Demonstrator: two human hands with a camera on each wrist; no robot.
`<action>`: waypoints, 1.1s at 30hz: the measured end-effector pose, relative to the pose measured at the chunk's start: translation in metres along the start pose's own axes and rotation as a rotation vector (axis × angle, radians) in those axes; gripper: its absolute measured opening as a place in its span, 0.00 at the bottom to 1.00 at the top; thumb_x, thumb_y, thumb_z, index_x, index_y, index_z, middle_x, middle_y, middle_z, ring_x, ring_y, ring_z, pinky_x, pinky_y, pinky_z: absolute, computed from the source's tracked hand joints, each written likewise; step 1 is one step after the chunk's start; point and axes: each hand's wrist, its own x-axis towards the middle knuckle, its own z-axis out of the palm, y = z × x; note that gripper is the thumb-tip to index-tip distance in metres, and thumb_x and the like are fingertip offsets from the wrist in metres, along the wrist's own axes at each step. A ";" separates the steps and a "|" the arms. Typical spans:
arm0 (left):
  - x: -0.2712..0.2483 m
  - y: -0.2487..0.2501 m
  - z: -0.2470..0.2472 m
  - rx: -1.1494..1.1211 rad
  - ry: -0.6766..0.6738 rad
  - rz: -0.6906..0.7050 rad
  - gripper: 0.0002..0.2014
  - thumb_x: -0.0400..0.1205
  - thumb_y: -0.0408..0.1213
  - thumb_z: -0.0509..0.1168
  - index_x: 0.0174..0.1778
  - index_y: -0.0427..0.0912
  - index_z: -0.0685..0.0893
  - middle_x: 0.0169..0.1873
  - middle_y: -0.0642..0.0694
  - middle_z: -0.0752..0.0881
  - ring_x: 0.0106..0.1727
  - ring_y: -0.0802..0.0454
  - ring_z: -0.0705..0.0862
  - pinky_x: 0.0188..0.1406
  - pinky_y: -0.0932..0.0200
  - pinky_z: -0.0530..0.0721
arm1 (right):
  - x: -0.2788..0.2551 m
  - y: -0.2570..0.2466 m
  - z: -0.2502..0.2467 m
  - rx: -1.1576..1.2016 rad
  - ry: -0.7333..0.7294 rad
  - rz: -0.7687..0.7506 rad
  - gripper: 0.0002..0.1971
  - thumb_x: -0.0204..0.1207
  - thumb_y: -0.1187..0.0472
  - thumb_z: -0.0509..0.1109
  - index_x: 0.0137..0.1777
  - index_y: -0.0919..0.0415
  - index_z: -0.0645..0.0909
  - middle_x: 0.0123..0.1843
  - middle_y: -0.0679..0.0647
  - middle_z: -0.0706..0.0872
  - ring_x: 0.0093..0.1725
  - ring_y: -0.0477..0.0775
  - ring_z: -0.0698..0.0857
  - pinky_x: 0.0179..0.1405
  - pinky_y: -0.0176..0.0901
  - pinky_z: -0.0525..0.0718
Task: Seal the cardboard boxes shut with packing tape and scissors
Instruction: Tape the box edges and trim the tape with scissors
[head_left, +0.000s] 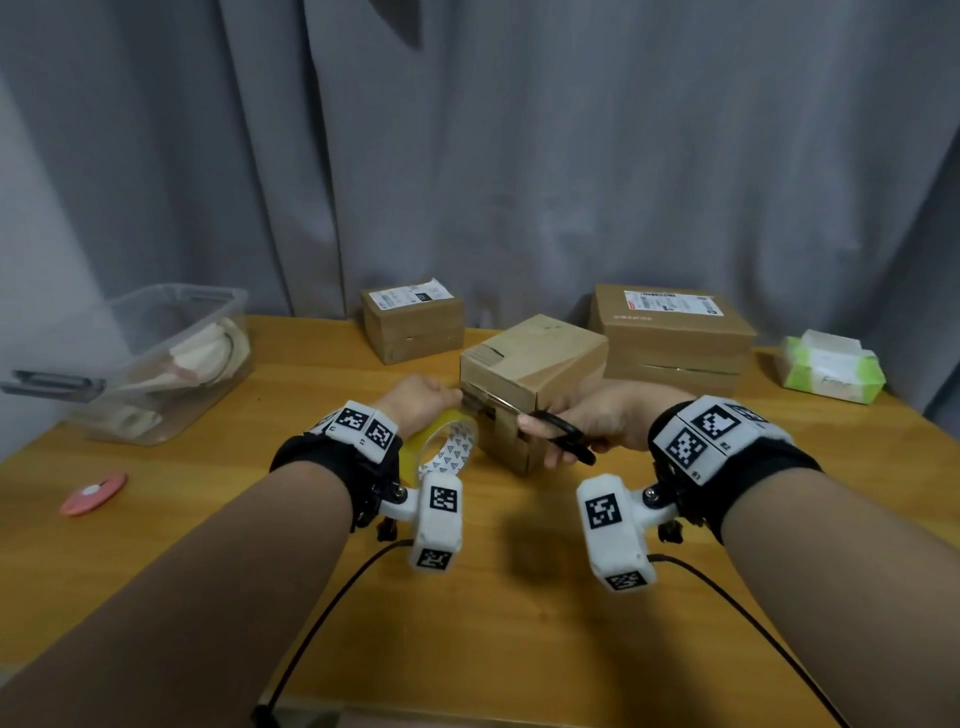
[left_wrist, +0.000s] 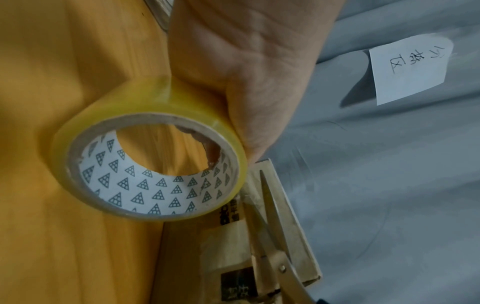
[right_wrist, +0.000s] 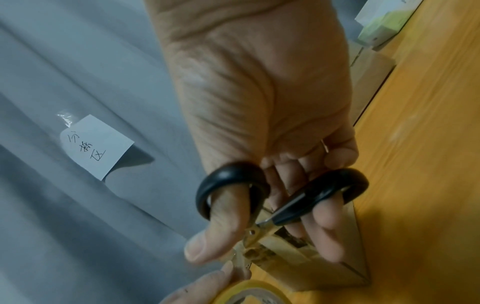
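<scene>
A small cardboard box (head_left: 535, 358) sits mid-table, its near end facing me. My left hand (head_left: 421, 402) grips a yellow tape roll (head_left: 441, 447) (left_wrist: 150, 166) against the box's left corner (left_wrist: 285, 226). My right hand (head_left: 587, 421) (right_wrist: 262, 115) holds black-handled scissors (head_left: 563, 434) (right_wrist: 283, 207), thumb and fingers through the loops. The metal blades (left_wrist: 272, 224) lie along the box's upper near edge, pointing left at the roll. The tape strip between roll and box is barely visible.
Two more cardboard boxes (head_left: 413, 322) (head_left: 675, 338) stand at the table's back edge. A clear plastic bin (head_left: 156, 364) sits far left, a pink round object (head_left: 93, 492) front left, a green tissue pack (head_left: 831, 366) far right. Grey curtain with a paper note (left_wrist: 410, 67) behind.
</scene>
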 end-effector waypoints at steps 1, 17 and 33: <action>0.000 0.000 0.000 -0.011 -0.004 -0.005 0.12 0.84 0.41 0.64 0.53 0.36 0.84 0.50 0.40 0.86 0.54 0.45 0.83 0.62 0.52 0.78 | 0.001 0.000 0.000 0.004 0.000 -0.002 0.29 0.75 0.39 0.67 0.62 0.65 0.81 0.41 0.53 0.89 0.31 0.43 0.80 0.28 0.35 0.67; 0.001 0.001 0.004 -0.217 0.085 -0.042 0.04 0.79 0.35 0.68 0.38 0.42 0.84 0.42 0.39 0.87 0.49 0.41 0.85 0.60 0.46 0.82 | 0.027 0.021 0.013 0.224 0.038 -0.157 0.45 0.55 0.34 0.74 0.57 0.77 0.82 0.26 0.53 0.80 0.23 0.47 0.75 0.27 0.37 0.69; -0.005 0.006 0.011 -0.211 0.108 -0.082 0.08 0.79 0.36 0.64 0.50 0.39 0.85 0.52 0.36 0.87 0.57 0.37 0.84 0.63 0.42 0.81 | 0.030 0.025 0.010 0.067 0.105 -0.175 0.44 0.52 0.34 0.76 0.51 0.78 0.83 0.21 0.52 0.79 0.18 0.46 0.74 0.26 0.35 0.74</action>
